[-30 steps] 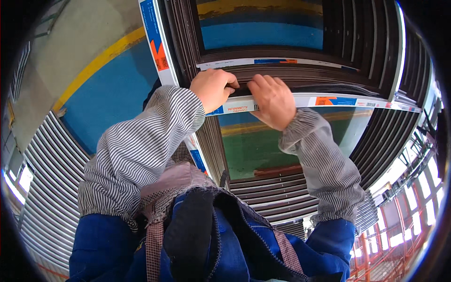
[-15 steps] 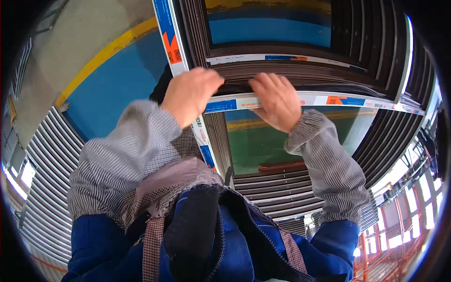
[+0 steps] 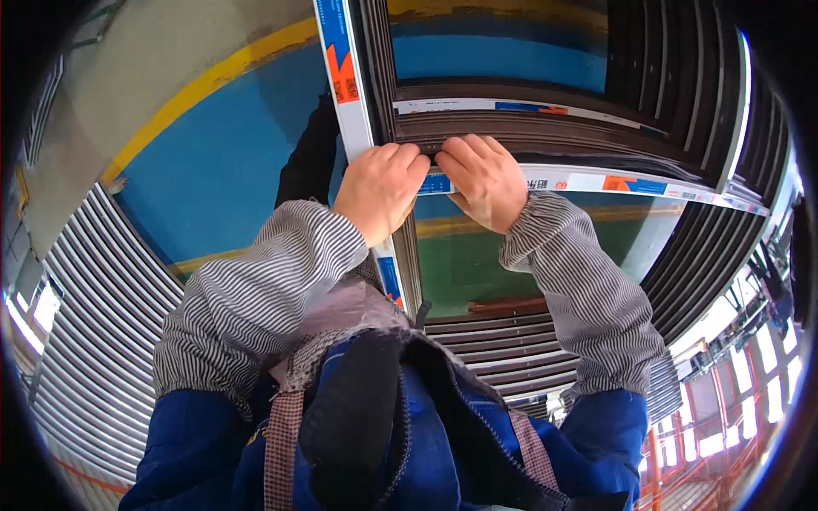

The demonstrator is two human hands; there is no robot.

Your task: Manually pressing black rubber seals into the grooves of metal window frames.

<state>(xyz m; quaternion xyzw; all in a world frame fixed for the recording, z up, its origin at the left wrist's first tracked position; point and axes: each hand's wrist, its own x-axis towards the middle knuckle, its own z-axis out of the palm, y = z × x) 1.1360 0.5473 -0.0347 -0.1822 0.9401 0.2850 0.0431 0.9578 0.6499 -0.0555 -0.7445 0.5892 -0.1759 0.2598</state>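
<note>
A dark brown window frame (image 3: 545,132) stands before me, with white, blue and orange protective tape (image 3: 588,180) along its bars. At the corner where the crossbar meets the left upright (image 3: 358,128), my left hand (image 3: 383,187) is closed over the bar, fingers curled. Close beside it, my right hand (image 3: 486,179) is closed on the same crossbar, with its fingertips bent over the far side. A thin black strip (image 3: 596,157) runs along the crossbar's far edge to the right of my right hand. The fingers hide whatever lies beneath their tips.
Several more brown frames (image 3: 690,94) are stacked behind and to the right. Striped-looking rows of profiles (image 3: 111,324) lie at left, and dark ones (image 3: 511,349) below the crossbar. The floor is blue (image 3: 221,153) with a yellow line (image 3: 179,102). Red railings (image 3: 690,443) stand at lower right.
My left hand has moved right and slightly down onto the corner. My right hand has shifted slightly left, so the two are nearly touching. The frame appears a little farther right in view.
</note>
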